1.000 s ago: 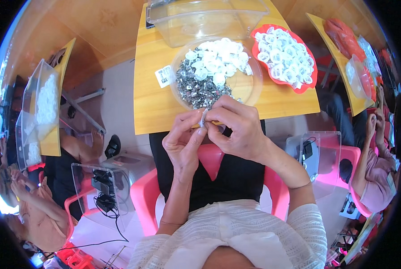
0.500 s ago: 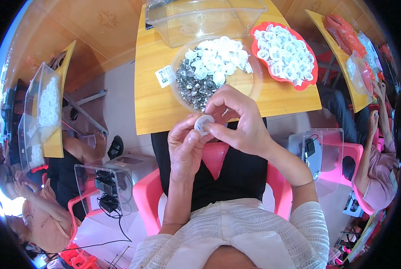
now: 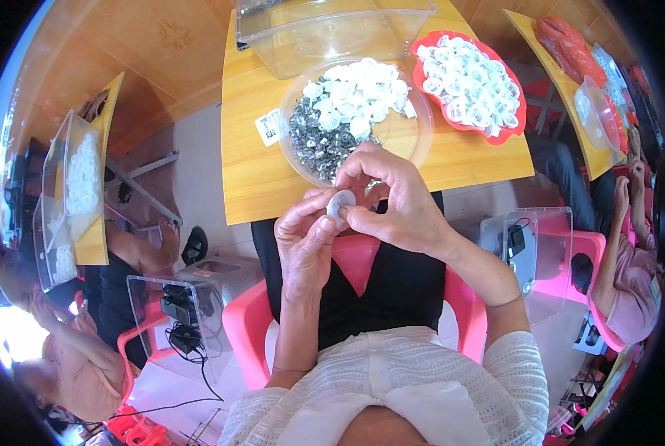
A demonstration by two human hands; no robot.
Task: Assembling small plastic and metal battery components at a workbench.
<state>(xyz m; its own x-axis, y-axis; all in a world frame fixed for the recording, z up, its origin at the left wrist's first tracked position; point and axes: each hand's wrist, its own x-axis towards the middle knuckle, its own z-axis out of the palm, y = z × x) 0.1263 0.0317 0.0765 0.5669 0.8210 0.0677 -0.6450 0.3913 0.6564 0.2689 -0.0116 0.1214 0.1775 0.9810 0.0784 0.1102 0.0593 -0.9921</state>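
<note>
A small round white plastic disc (image 3: 340, 203) is pinched between the thumb and fingers of my left hand (image 3: 307, 241), over my lap in front of the table. My right hand (image 3: 392, 197) is closed against the same disc, its thumb pressing on the face; whether a smaller part sits between those fingers is hidden. Just beyond my hands, a round clear tray (image 3: 414, 141) carries a heap of white discs (image 3: 370, 93) and a pile of small shiny metal pieces (image 3: 321, 141). A red scalloped dish (image 3: 512, 134) to the right holds many white discs (image 3: 470, 85).
A large clear plastic bin (image 3: 332, 37) stands at the back of the wooden table (image 3: 254, 178). A printed white label (image 3: 268, 128) lies left of the tray. Clear boxes with black adapters (image 3: 180, 316) flank my pink chair (image 3: 245, 327). Other people sit at tables on both sides.
My hands stay almost in place. The disc has tilted slightly, showing a narrower face, and the whole view has shifted a little.
</note>
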